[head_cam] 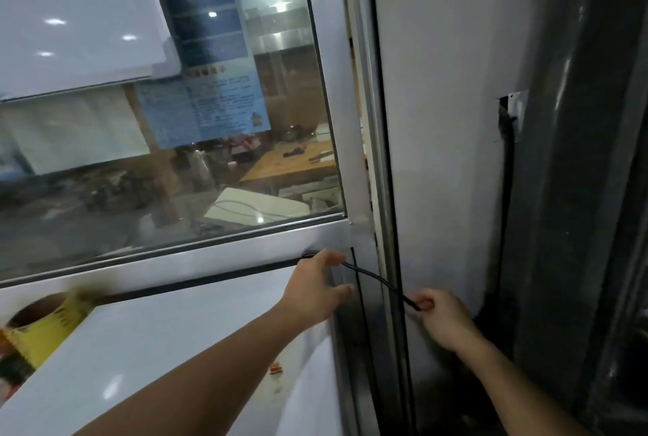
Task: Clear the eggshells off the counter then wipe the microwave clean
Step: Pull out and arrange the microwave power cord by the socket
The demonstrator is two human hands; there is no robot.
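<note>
Black cable runs between both hands; we see it stretched from the left hand down-right to the right hand. Left hand: thumb and forefinger pinch the cable at its upper end, up against the white window frame; the other fingers lie extended below, against the frame's corner. Right hand: fingers curled, cable end pinched between thumb and forefinger, just in front of the white wall panel. Cable looks taut, slightly bowed, crossing the dark vertical gap between frame and wall.

White flat appliance top, likely the microwave, sits lower left, under the left forearm. We can't confirm its front or door. Small orange-red scrap lies on that top near its right edge. No eggshells or counter in view that we can tell.

Far left: yellow printed packaging around a brown round thing, blurred, on or just beside the white top.

Above: glass pane with a whiteboard carrying black handwriting and a blue printed notice on it; through the glass a wooden table, blurry. Right: dark metal column, a black cord hanging from a hole in the wall.
</note>
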